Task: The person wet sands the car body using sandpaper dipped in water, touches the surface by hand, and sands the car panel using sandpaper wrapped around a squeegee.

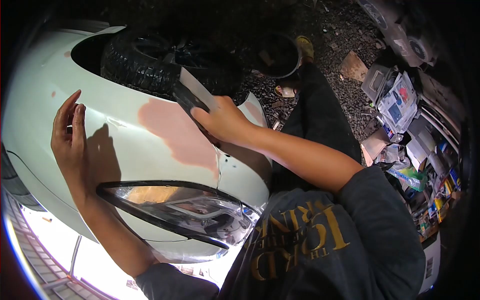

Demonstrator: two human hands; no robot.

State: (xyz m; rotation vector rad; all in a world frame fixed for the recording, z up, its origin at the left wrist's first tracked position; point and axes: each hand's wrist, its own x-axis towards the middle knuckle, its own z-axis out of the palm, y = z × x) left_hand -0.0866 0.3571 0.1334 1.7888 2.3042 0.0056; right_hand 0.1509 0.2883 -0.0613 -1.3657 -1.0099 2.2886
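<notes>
My right hand [225,120] is closed around a sanding block [192,102], long, flat and dark, with a pale sheet along one side. The block is over the edge of a dull pink patch [172,132] on a white car fender [130,97], close to the wheel arch. Whether it touches the paint I cannot tell. My left hand [70,130] is open above the white panel, fingers bent and apart with nothing in them, its shadow falling beside it. Just below the pink patch lies the headlight [185,207].
A black tyre [135,65] sits in the wheel arch. Beyond it a dark round basin [277,55] stands on gravel [332,90] near my foot. At right are newspapers [397,102], a flat brown piece [354,66] and a heap of boxes and bags [425,170].
</notes>
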